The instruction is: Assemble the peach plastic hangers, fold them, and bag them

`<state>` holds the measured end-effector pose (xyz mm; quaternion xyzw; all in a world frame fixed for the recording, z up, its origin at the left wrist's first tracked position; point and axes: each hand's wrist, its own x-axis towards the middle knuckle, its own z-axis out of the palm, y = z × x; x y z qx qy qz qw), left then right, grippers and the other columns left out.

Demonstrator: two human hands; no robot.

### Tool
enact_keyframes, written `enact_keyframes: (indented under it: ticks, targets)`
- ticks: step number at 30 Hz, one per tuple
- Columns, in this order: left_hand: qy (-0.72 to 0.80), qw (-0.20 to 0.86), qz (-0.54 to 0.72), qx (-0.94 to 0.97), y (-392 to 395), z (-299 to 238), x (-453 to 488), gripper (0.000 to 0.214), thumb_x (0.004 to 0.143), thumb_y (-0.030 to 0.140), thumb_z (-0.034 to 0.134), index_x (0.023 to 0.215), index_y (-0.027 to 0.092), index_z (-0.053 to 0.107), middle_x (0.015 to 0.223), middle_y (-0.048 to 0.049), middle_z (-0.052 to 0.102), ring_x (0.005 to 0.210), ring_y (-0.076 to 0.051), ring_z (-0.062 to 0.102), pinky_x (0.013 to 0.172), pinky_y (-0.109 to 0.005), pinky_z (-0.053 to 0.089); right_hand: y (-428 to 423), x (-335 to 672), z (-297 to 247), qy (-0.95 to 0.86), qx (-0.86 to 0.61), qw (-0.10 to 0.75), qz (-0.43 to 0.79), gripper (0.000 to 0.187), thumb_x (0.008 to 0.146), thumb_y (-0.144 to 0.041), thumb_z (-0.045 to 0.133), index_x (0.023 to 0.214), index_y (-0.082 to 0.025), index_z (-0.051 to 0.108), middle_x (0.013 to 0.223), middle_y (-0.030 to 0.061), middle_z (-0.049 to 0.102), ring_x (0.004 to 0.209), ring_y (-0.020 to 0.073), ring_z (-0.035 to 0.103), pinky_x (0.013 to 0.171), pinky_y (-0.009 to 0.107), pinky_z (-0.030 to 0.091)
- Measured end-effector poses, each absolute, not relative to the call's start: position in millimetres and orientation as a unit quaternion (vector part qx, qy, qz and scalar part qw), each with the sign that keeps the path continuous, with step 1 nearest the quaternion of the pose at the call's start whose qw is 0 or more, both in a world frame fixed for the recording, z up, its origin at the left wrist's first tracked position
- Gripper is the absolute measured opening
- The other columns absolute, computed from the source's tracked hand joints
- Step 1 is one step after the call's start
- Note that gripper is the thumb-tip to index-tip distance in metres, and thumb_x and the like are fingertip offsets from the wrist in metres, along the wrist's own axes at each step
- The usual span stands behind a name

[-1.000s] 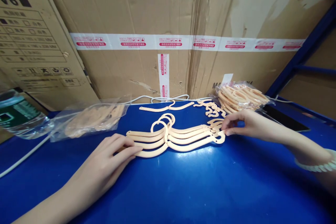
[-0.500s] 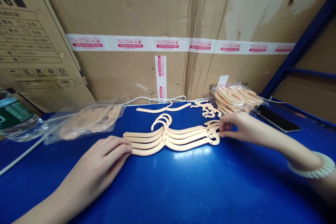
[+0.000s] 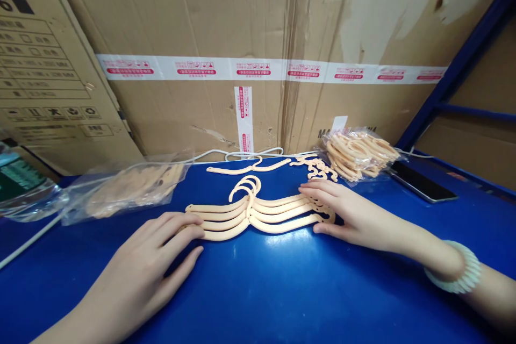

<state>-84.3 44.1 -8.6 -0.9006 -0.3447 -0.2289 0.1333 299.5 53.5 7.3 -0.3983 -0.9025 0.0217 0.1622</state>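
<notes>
Several peach plastic hangers [image 3: 258, 212] lie stacked and fanned on the blue table [image 3: 282, 285], hooks pointing away from me. My left hand [image 3: 161, 250] rests flat at their left ends, fingertips touching the hanger arms. My right hand [image 3: 346, 212] lies over their right ends with the fingers stretched across them and the thumb along the front edge. Neither hand has lifted the stack.
A single hanger [image 3: 250, 166] and some small peach clips [image 3: 318, 166] lie behind the stack. A bag of hangers [image 3: 358, 153] sits at the back right, a clear bag [image 3: 129, 185] at the left, beside a water bottle [image 3: 20, 185]. A phone [image 3: 421, 185] lies at right. Cardboard boxes [image 3: 242, 37] wall the back.
My right hand moved from pinching at the hangers' right tips to lying spread over their right ends. The left hand stayed at the left ends. The view drifted slightly.
</notes>
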Motion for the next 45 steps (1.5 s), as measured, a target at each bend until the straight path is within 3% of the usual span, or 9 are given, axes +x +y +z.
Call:
enact_keyframes:
  ticks: [2,7,13,23,33,38,42,45]
  targets:
    - [-0.352,0.137,-0.216,-0.901,43.2,-10.2,-85.3,0.019,0.095,0.034,0.052,0.111,0.025,0.06,0.114,-0.008,0.066,0.103,-0.028,0.063,0.085,-0.042,0.052,55.4,300.2,4.6,-0.901,-0.406,0.148,0.026,0.053,0.097,-0.041,0.054,0.143,-0.015,0.045,0.144,0.0172,0.05,0.134,0.0312,0.044,0.112,0.05,0.039]
    - [-0.364,0.139,-0.191,-0.901,41.6,-12.2,-86.8,0.03,0.095,0.041,0.053,0.119,0.025,0.057,0.119,-0.008,0.066,0.106,-0.029,0.064,0.088,-0.044,0.055,54.9,297.3,4.9,-0.892,-0.431,0.126,0.055,0.042,0.101,-0.035,0.045,0.137,-0.014,0.051,0.135,0.0174,0.056,0.123,0.0296,0.054,0.106,0.048,0.045]
    - [-0.359,0.153,-0.182,-0.903,42.5,-9.0,-85.1,0.034,0.096,0.045,0.05,0.121,0.024,0.059,0.123,-0.0084,0.068,0.108,-0.03,0.067,0.089,-0.045,0.058,57.6,299.4,1.8,-0.888,-0.439,0.124,0.062,0.045,0.102,-0.034,0.04,0.14,-0.01,0.046,0.135,0.0201,0.052,0.121,0.0299,0.054,0.106,0.049,0.046]
    - [-0.34,0.19,-0.172,-0.905,40.9,-7.4,-81.4,0.044,0.096,0.049,0.049,0.129,0.021,0.058,0.129,-0.0092,0.067,0.111,-0.032,0.068,0.088,-0.048,0.06,73.3,308.2,-10.9,-0.892,-0.418,0.17,0.012,0.041,0.101,-0.032,0.044,0.138,-0.016,0.051,0.131,0.0182,0.057,0.125,0.0313,0.051,0.106,0.052,0.044]
    - [-0.366,0.154,-0.174,-0.901,40.7,-11.5,-86.5,0.048,0.092,0.049,0.056,0.134,0.026,0.057,0.138,-0.0077,0.061,0.116,-0.032,0.065,0.093,-0.043,0.057,77.5,310.9,-9.1,-0.891,-0.409,0.196,0.01,0.043,0.102,-0.04,0.045,0.137,-0.016,0.053,0.135,0.0178,0.057,0.128,0.0308,0.05,0.108,0.051,0.043]
    - [-0.362,0.154,-0.172,-0.903,39.7,-11.5,-87.2,0.052,0.092,0.047,0.056,0.141,0.028,0.051,0.141,-0.007,0.059,0.119,-0.032,0.063,0.096,-0.044,0.056,82.3,336.4,15.8,-0.853,-0.446,0.267,-0.054,0.035,0.102,-0.032,0.039,0.129,-0.02,0.058,0.129,0.0146,0.061,0.121,0.0289,0.055,0.103,0.05,0.046]
    - [-0.353,0.166,-0.164,-0.906,39.7,-10.5,-86.2,0.053,0.093,0.046,0.055,0.142,0.027,0.048,0.141,-0.0074,0.058,0.12,-0.032,0.062,0.094,-0.045,0.057,101.1,367.5,25.6,-0.852,-0.456,0.214,-0.145,0.029,0.097,-0.027,0.045,0.108,-0.018,0.071,0.108,0.0147,0.067,0.104,0.0311,0.059,0.093,0.05,0.048]
    - [-0.349,0.168,-0.156,-0.909,39.7,-9.1,-85.9,0.054,0.094,0.045,0.054,0.144,0.027,0.045,0.141,-0.0077,0.058,0.12,-0.032,0.062,0.094,-0.044,0.058,116.1,376.3,23.0,-0.86,-0.471,0.112,-0.162,0.028,0.09,-0.016,0.05,0.106,-0.018,0.074,0.11,0.0152,0.066,0.108,0.0334,0.055,0.096,0.052,0.044]
